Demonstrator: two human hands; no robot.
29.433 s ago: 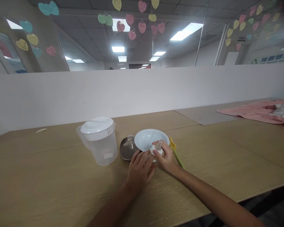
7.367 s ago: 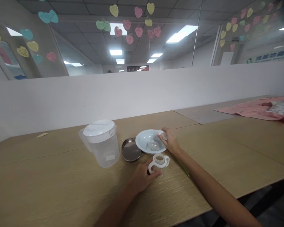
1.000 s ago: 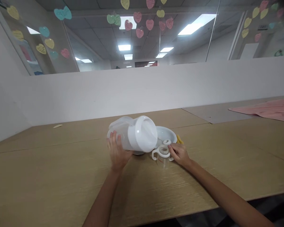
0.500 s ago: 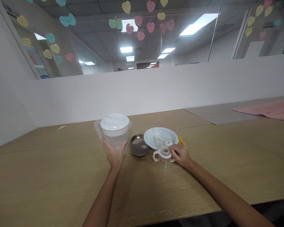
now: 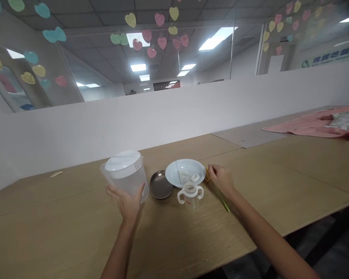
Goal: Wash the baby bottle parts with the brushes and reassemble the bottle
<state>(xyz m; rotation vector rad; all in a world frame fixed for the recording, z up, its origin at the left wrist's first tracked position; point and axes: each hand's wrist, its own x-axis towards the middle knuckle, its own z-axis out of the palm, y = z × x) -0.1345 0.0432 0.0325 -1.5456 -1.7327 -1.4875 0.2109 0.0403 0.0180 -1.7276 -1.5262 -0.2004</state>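
Head view shows our left hand [image 5: 125,201] with its fingers spread against the near wall of the lidded plastic jug [image 5: 126,175], which stands upright on the surface [image 5: 61,232]. Our right hand [image 5: 221,179], fingers curled, touches the yellow brush [image 5: 218,192] just beside the white bowl [image 5: 186,172]. Between them stands the open handled bottle [image 5: 190,193]. We should pinch the brush firmly and lift clear of the bottle.
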